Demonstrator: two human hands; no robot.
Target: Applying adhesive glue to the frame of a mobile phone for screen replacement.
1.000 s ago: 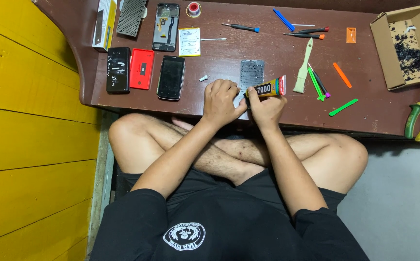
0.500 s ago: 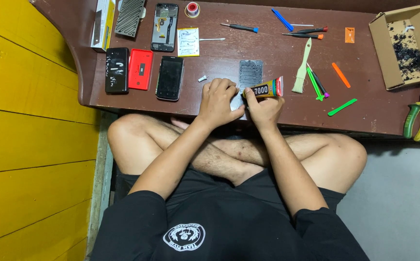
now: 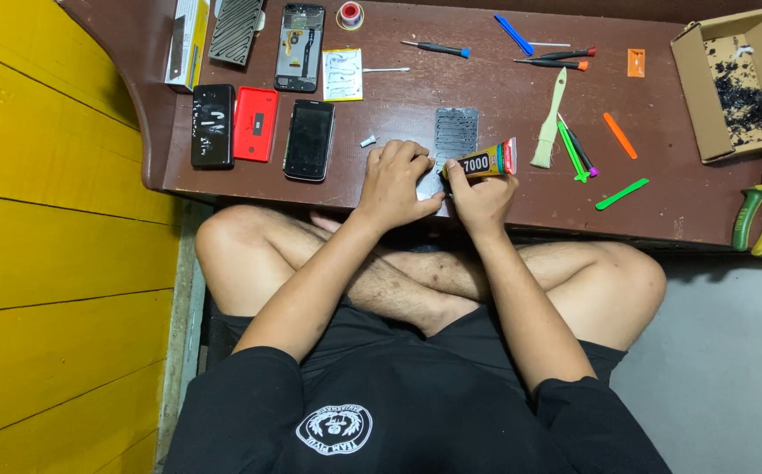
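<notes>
While the left hand (image 3: pixel 396 182) presses down, the right hand (image 3: pixel 482 195) grips a glue tube (image 3: pixel 484 161).

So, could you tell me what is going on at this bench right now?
A person sits cross-legged at a low brown table. The right hand holds a tube of glue, its nozzle end hidden between the hands, and the left hand presses down beside it, next to a grey ridged panel. Three phones, screwdrivers, plastic pry tools and pliers lie around.
</notes>
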